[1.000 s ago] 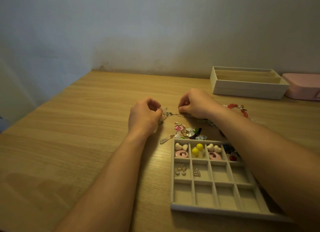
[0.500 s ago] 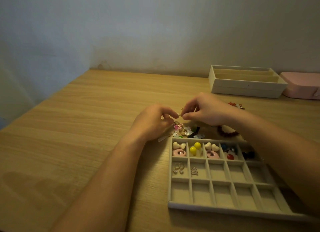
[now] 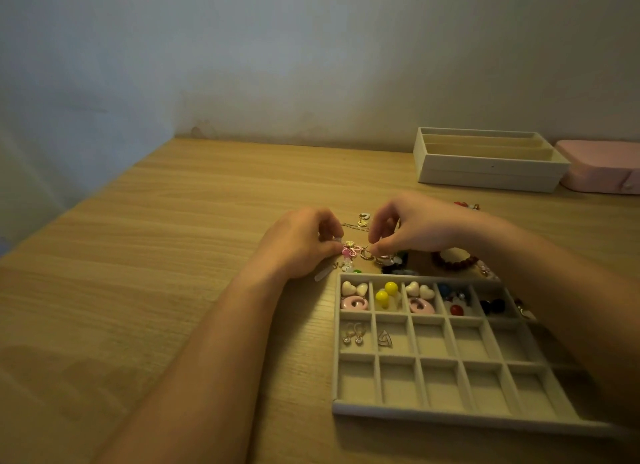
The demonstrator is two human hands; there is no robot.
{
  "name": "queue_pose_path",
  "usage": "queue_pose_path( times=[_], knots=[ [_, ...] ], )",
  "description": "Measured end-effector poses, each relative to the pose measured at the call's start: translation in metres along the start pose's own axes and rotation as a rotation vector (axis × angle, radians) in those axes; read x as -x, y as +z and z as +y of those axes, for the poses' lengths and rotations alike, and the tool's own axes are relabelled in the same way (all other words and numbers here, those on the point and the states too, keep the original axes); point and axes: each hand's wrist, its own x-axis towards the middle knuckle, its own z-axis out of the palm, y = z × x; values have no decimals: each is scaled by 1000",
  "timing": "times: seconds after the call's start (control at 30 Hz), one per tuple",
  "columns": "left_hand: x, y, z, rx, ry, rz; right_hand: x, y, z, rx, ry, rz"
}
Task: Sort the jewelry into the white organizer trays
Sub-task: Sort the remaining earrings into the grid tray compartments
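Note:
A grey-white compartment tray (image 3: pixel 450 413) lies at the front right. Its back row holds heart, pink ring, yellow ball and dark bead pieces, and two second-row cells hold small earrings (image 3: pixel 354 333). Just behind it is a loose jewelry pile (image 3: pixel 388 259). My left hand (image 3: pixel 301 243) has its fingers curled and pinches at a pink flower piece (image 3: pixel 348 253) on the pile's left side. My right hand (image 3: pixel 419 228) pinches a small gold hoop earring (image 3: pixel 367 254) with thumb and forefinger. A thin chain with a heart pendant (image 3: pixel 362 219) lies behind the hands.
A dark red bead bracelet (image 3: pixel 453 262) lies under my right wrist. A clear drop pendant (image 3: pixel 322 275) pokes out below my left hand. A second white tray with long slots (image 3: pixel 485 177) and a pink box (image 3: pixel 602 172) stand at the back right by the wall.
Both hands held the thin chain up between them. The chain now lies on the table behind them, and both hands have dropped to the pile and pinch at small pieces.

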Motion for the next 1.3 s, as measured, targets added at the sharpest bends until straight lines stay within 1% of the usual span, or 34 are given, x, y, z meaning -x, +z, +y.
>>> queue_pose_path(
  times=[0.13,0.23,0.3,0.37,0.5,0.57,0.67,0.77,0.83,0.9,0.97,1.13,1.3],
  knots=[
    [-2,-2,-4,111,-3,12,-3,2,-5,-9,-54,95],
    [-2,-5,-3,346,-32,12,-6,4,-12,-75,-80,129],
    [1,-8,0,516,-48,9,-7,3,-16,-171,-84,132],
    [5,-10,3,622,-52,22,-7,2,-19,-265,-78,117],
    [8,-14,8,698,-61,67,-5,0,-21,-485,-61,93],
    [9,-17,8,727,-60,69,-3,0,-20,-533,-68,84],
    [11,-17,11,713,-41,74,-2,0,-18,-536,-80,104],
    [7,-13,7,643,-39,124,-2,-5,-11,-507,-29,164],
    [1,-7,2,455,-48,166,-1,-9,-5,-392,16,201],
    [-1,-2,-1,252,-46,171,-1,-12,1,-243,45,218],
    [-3,2,-2,135,-43,163,-2,-13,7,-162,65,227],
    [-6,8,-7,22,-97,212,-2,-17,18,-104,123,221],
    [-16,15,1,-18,-133,328,-5,-20,19,-124,158,216]
  ],
)
